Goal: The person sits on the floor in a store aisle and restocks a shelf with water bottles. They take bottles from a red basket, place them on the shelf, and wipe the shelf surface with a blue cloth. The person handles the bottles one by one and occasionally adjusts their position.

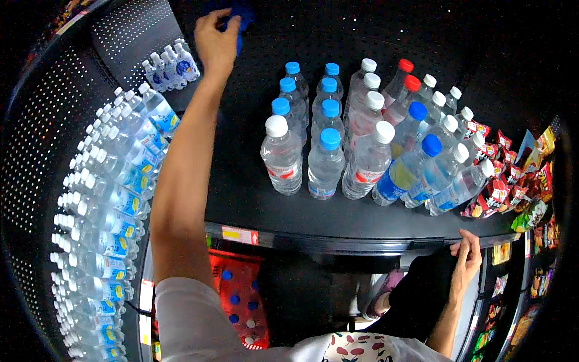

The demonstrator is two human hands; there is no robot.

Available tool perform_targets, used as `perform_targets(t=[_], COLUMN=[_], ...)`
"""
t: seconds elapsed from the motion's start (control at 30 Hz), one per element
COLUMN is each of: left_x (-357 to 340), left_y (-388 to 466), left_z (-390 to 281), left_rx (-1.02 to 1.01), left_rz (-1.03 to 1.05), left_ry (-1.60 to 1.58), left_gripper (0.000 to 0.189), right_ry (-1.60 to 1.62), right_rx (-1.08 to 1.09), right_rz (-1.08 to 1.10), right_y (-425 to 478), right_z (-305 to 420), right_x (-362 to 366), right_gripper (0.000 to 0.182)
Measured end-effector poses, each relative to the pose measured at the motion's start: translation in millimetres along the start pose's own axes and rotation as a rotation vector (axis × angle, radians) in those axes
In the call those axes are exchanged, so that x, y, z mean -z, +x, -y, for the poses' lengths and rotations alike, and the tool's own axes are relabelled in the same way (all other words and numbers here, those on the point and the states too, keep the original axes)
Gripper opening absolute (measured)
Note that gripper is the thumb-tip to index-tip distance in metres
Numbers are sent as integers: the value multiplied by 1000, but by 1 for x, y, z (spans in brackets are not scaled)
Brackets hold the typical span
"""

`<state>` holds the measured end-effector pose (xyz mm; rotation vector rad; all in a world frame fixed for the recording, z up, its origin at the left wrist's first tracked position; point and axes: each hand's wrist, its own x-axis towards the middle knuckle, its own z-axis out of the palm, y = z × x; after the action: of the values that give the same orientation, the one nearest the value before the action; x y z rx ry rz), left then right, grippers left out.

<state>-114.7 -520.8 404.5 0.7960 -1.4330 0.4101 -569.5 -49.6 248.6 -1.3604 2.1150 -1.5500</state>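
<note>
At the back of a black shelf (253,208), my left hand (216,38) is shut on a dark blue cloth (244,18), partly lost in shadow. My bare left arm reaches up past the bottles. My right hand (468,258) is low at the front edge of the shelf, fingers slightly apart, with nothing seen in it. Rows of clear plastic water bottles stand on the shelf, among them a white-capped bottle (283,169) and a light-blue-capped bottle (326,174). Beside them are a bottle with a dark blue cap (396,183) and red-capped bottles behind (409,90).
Small red snack packets (493,197) lie right of the bottles. On the left stand many blue-labelled water bottles (120,206) and several small bottles (169,68). A price strip (239,235) lines the shelf edge. Below are a red bag (239,294) and a shoe (382,298).
</note>
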Motion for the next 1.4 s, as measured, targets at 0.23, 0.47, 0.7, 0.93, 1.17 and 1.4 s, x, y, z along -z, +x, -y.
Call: perform_targets(t=[0.23,0.47,0.7,0.93,1.17,1.4], left_x=[-33,-22,-7,19,40,19], left_y=[-136,-237,-98,-76,-236,-251], left_z=[12,52,64,87,122,57], left_rx=[131,376,56,96,254,197], left_rz=[313,622,126,122,620,713], left_ry=[71,195,319,367,220,-166], left_gripper=[24,31,29,29,32,33], right_ry=[-68,-50,-66,-93,-103,-114], right_rx=[-8,-1,2,-1,6,1], right_rz=[-13,12,24,27,64,65], right_y=[-2,2,1,1,4,4], right_z=[-3,-4,6,-1,-9,-8], right_x=[7,2,-1,-2,-2,-6], right_gripper=[23,24,25,25,25,25])
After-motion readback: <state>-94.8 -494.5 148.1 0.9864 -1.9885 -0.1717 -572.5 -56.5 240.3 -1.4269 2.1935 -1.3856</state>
